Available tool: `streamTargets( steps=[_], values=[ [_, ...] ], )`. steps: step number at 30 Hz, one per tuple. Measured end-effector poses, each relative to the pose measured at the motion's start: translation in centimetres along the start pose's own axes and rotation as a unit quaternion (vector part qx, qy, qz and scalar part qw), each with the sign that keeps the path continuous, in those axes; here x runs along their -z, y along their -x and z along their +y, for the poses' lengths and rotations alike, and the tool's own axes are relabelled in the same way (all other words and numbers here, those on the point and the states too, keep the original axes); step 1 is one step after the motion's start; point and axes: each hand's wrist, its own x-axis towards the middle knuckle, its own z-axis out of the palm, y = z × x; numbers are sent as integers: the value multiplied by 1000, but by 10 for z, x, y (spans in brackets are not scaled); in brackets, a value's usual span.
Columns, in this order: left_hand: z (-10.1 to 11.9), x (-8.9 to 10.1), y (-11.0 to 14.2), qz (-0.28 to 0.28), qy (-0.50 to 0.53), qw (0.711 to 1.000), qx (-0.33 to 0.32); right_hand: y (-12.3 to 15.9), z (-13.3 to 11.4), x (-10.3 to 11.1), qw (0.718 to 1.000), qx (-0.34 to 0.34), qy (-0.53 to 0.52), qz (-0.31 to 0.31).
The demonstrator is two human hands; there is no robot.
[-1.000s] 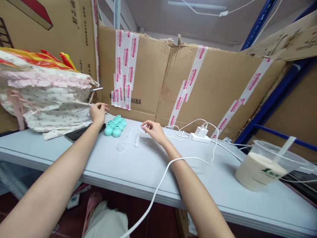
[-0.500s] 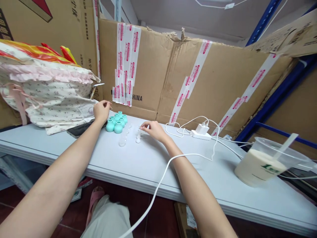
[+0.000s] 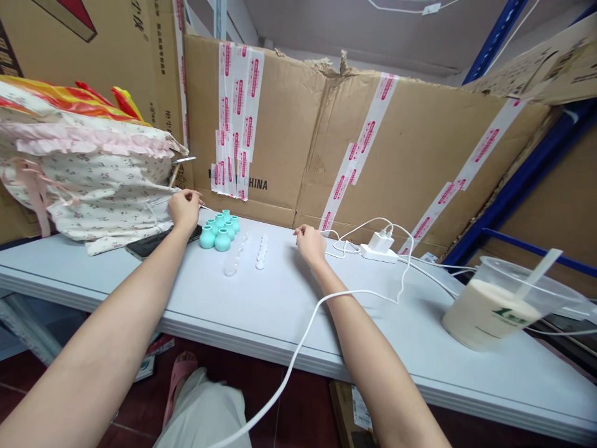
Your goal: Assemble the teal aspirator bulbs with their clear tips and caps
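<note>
My left hand [image 3: 184,210] is beside the floral bag, behind the black phone [image 3: 148,244]. Its fingers are curled together; what they hold, if anything, cannot be made out. Several small turquoise round-bellied pots with narrow necks [image 3: 222,239] stand grouped to its right. Next to them a row of clear, rounded small pieces [image 3: 230,270] runs away from me. A second row, of small whitish pieces [image 3: 260,264], lies farther right. My right hand [image 3: 311,244] is low over the table, right of this row and apart from it, fingers closed; their tips hide any contents.
A floral cloth bag [image 3: 112,180] stands at the left, cardboard [image 3: 265,137] along the back. A white power strip with a charger [image 3: 379,252] and cables is at the right. One white cable [image 3: 303,339] crosses my right forearm. A drink cup with straw [image 3: 485,317] stands far right.
My right hand has moved right, away from the row of whitish pieces, which now shows in full. My left hand has shifted slightly left. The pots and clear pieces have stayed in place.
</note>
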Motion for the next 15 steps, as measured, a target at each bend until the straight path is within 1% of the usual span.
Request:
streamTargets(
  steps=[1, 2, 3, 4, 5, 6, 7, 9, 12, 15],
  values=[
    [0, 0, 0, 1, 2, 1000, -1, 1, -4, 2, 1000, 26, -14, -10],
    [1, 0, 0, 2, 5, 1000, -1, 3, -8, 5, 996, 71, -37, -37],
    [2, 1, 0, 2, 8, 1000, -4, 5, -13, 8, 986, 131, -67, -80],
    [3, 1, 0, 2, 11, 1000, -8, 7, -19, 11, 966, 199, -98, -132],
    [4, 1, 0, 1, 15, 1000, -14, 10, -25, 14, 940, 262, -120, -183],
    [6, 1, 0, 1, 19, 1000, -23, 13, -31, 17, 917, 309, -128, -219],
    [8, 1, 1, 0, 21, 999, -33, 16, -36, 18, 903, 338, -118, -237],
    [12, 1, 2, -3, 25, 998, -53, 22, -43, 20, 899, 367, -58, -232],
    [21, 1, 4, -18, 30, 996, -78, 27, -45, 17, 900, 382, 36, -207],
    [30, 2, 7, -38, 39, 993, -108, 28, -43, 14, 899, 381, 41, -211]
  ],
)
